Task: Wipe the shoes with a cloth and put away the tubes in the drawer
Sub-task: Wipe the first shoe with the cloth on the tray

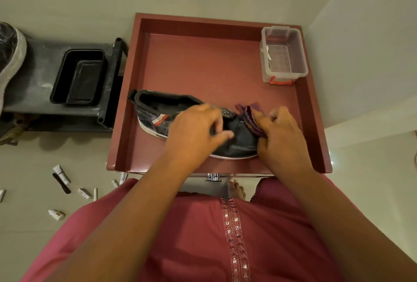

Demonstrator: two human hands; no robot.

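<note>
While the person stands over a red tray table (pixel 126 146), both arms reach down from a pink dress. Closest to the body, on the floor at the left, lie the small tubes (pixel 62 174). They are spread out, well apart from each other, and none is put away yet. A shiny drawer knob (pixel 212 177) peeks out just under the near edge of the table.

Next come the hands. The left hand (pixel 194 129) rests on the middle of the dark shoe (pixel 158 114), fingers bent and partly spread, steadying it. The right hand (pixel 282 137) is closed on a folded purple cloth (pixel 248 116) and presses it against the toe end of the shoe. The shoe lies on its side on the tray, heel to the left.

To wipe well, I think the left hand should pin the shoe so it cannot slide, and the cloth should rub in short strokes from toe to heel, then along the white sole.

Farther back, a clear plastic box (pixel 293 51) with a red clip sits in the far right corner. Off to the left is a black tub (pixel 79 77) on a dark shelf.

The writing on the tubes is too small to read, and I can't read any shoe brand.
</note>
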